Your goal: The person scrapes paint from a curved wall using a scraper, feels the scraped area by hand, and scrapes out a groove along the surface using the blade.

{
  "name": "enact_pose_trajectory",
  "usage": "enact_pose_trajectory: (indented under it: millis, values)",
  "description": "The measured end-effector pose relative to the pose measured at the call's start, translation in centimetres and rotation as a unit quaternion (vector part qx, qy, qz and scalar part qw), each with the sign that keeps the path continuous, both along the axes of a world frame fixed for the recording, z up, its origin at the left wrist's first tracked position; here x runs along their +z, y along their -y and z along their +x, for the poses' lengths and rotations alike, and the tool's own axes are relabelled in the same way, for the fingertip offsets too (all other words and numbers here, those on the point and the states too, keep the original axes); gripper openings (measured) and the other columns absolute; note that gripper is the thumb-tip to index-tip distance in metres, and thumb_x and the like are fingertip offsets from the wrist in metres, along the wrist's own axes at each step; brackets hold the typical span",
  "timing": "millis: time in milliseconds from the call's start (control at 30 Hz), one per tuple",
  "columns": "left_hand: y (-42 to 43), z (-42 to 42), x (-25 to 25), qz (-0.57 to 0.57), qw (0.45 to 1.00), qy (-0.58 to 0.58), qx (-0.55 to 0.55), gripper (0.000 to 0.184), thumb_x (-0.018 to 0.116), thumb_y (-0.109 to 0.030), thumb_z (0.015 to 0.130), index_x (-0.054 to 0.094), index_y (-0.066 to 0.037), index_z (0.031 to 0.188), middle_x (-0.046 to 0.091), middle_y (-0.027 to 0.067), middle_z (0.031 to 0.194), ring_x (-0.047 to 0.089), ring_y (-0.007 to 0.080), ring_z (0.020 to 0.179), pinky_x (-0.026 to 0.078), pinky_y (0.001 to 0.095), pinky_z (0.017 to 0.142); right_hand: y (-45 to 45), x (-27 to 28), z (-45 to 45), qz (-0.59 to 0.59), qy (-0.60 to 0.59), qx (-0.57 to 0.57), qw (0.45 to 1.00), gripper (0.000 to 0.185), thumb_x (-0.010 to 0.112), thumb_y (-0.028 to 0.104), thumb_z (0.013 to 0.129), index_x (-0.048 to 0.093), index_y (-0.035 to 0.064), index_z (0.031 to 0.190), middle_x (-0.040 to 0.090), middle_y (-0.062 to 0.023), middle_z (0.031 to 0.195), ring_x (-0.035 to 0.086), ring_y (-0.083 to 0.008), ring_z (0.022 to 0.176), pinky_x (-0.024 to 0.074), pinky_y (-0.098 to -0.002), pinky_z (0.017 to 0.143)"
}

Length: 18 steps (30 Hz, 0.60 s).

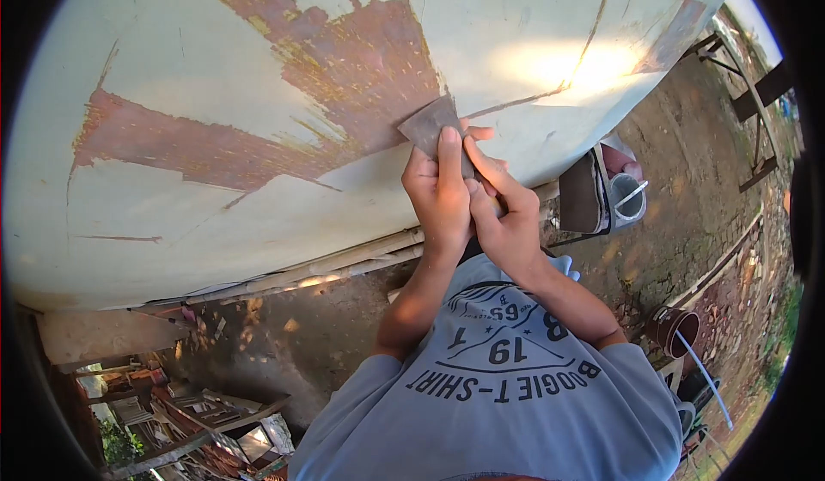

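Observation:
Both of my hands grip one scraper (pixel 426 126) with a flat, dark rectangular blade. My left hand (pixel 441 196) is closed around it, a finger or thumb stretched along the blade. My right hand (pixel 509 215) wraps the lower part beside the left, and the fingers hide most of the handle. The blade's end rests against a large pale painted surface (pixel 232 258), at the edge of a reddish-brown bare patch (pixel 365 69) streaked with yellow. A second brown strip (pixel 172 142) runs off to the left.
Bamboo poles (pixel 369 262) lie along the pale surface's lower edge. To the right stand a grey bucket (pixel 630 197) with a stick in it and a brown bucket (pixel 673 330). Scrap wood (pixel 198 429) is piled at lower left. A metal frame (pixel 756 129) stands at far right.

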<state>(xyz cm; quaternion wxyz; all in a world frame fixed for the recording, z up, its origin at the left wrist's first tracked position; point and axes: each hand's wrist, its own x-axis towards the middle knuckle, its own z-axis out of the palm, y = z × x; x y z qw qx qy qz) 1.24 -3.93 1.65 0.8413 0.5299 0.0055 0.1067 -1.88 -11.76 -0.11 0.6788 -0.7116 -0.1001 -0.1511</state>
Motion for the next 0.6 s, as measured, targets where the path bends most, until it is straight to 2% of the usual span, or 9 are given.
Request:
enact_pose_trajectory:
  millis: [133,200,300,367,433,500,600]
  values:
    - [-0.1,0.2,3.2,-0.019,1.000,0.017,-0.004,0.028,0.047,-0.019,0.104,0.055,0.007,0.111,0.069,0.0162,0.094,0.066,0.0164,0.059,0.052,0.0248,0.048,0.1,1.7,-1.0,0.018,-0.027,0.021,0.999,0.048,0.054,0.001,0.091,0.053,0.0036,0.139,0.070,-0.0197,0.111,0.060,-0.0100,0.089,0.0513,-0.0272,0.080]
    - [0.1,0.3,2.2,-0.008,1.000,0.016,-0.002,0.028,0.047,-0.020,0.104,0.055,0.007,0.111,0.069,0.0159,0.094,0.066,0.0163,0.060,0.051,0.0242,0.048,0.2,2.1,-0.3,0.025,-0.036,0.027,0.999,0.048,0.055,0.001,0.091,0.054,0.0038,0.139,0.070,-0.0195,0.111,0.060,-0.0097,0.089,0.0512,-0.0273,0.080]
    - [-0.2,0.0,-1.0,-0.004,1.000,0.001,-0.006,0.028,0.049,-0.020,0.104,0.054,0.007,0.112,0.069,0.0158,0.094,0.066,0.0171,0.061,0.050,0.0240,0.047,0.1,-0.1,-0.3,0.002,-0.010,0.007,1.000,0.048,0.055,0.002,0.091,0.054,0.0033,0.138,0.071,-0.0160,0.107,0.059,-0.0088,0.086,0.0510,-0.0264,0.079]
    - [0.1,0.7,1.9,-0.009,1.000,0.025,0.001,0.028,0.048,-0.020,0.104,0.055,0.006,0.112,0.068,0.0158,0.094,0.066,0.0171,0.061,0.050,0.0240,0.046,0.1,0.2,0.3,0.000,0.016,-0.004,1.000,0.048,0.056,0.002,0.091,0.054,0.0038,0.138,0.070,-0.0110,0.097,0.053,-0.0078,0.078,0.0502,-0.0253,0.076]
    - [-0.2,0.5,3.5,-0.006,1.000,0.026,-0.005,0.027,0.048,-0.020,0.104,0.055,0.006,0.111,0.068,0.0152,0.095,0.066,0.0172,0.061,0.050,0.0245,0.046,0.1,2.0,-0.6,0.034,-0.037,0.019,0.999,0.048,0.056,0.002,0.091,0.054,0.0042,0.139,0.070,-0.0099,0.095,0.051,-0.0078,0.076,0.0497,-0.0252,0.076]
    - [-0.2,0.2,1.8,-0.008,1.000,0.001,-0.007,0.027,0.047,-0.020,0.104,0.055,0.005,0.111,0.068,0.0147,0.096,0.066,0.0167,0.061,0.050,0.0252,0.047,0.3,2.0,-0.2,0.016,-0.031,0.026,0.999,0.048,0.056,0.002,0.092,0.053,0.0044,0.139,0.070,-0.0094,0.096,0.052,-0.0064,0.077,0.0494,-0.0246,0.074]
    - [0.1,-0.5,-3.2,-0.019,0.998,-0.050,-0.020,0.027,0.047,-0.020,0.104,0.056,0.005,0.111,0.068,0.0147,0.096,0.066,0.0157,0.063,0.054,0.0272,0.050,0.2,-3.6,-1.1,0.010,-0.046,0.006,0.999,0.047,0.055,0.004,0.094,0.051,0.0052,0.141,0.070,-0.0094,0.094,0.056,-0.0070,0.074,0.0497,-0.0245,0.070]
